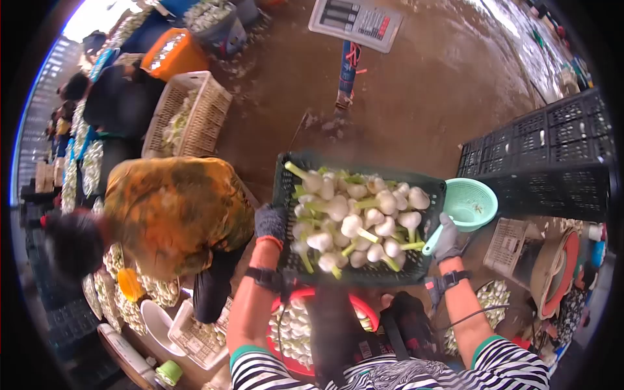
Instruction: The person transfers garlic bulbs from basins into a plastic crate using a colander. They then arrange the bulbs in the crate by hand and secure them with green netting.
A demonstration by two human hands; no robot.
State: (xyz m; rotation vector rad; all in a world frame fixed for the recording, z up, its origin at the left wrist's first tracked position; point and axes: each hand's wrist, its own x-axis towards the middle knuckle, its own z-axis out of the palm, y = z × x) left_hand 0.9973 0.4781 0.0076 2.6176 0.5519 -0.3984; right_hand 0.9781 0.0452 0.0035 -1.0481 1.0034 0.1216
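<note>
A dark green crate full of garlic bulbs with short green stems is held level in front of me. My left hand, in a dark grey glove, grips its left end. At the right end my right hand, in a light grey glove, is closed on the crate's rim. The handle of a mint green strainer lies against my right hand, its bowl beyond the crate's right corner. Below the crate stands a red basin with peeled garlic.
Close on the left, a person in an orange patterned top bends over. A beige basket stands behind them. Black crates are stacked at the right. A scale rises on a post ahead.
</note>
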